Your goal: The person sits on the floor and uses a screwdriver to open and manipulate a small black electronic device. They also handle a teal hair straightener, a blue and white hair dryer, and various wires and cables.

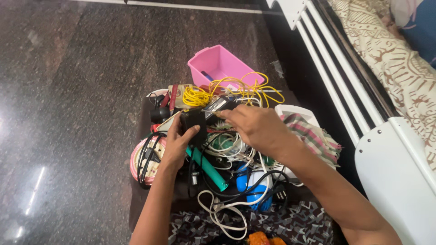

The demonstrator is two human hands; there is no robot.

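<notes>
Floor (pixel 68 90) dark polished stone, running from 9 o'clock up to 12. Left hand (pixel 176 144) rises from 6 o'clock, forearm near vertical, palm turned inward, thumb and fingers clamped around a black adapter (pixel 193 127). Adapter sits at frame centre above the cable heap; its long axis runs roughly 12-to-6, upper end toward 12. Green tube (pixel 208 169) lies just below it, slanting toward 5 o'clock. White cable (pixel 225 213) loops at 6 o'clock; yellow wire (pixel 236 88) coils at 12, in front of a pink plastic bin (pixel 218 63). Right hand (pixel 256 128) comes in from 4 o'clock, forearm diagonal, back of hand up, fingertips pinched together at the adapter's upper end, exact contact hidden. Checked cloth (pixel 313 136) at 3 o'clock, white frame (pixel 390 163) beyond.
</notes>
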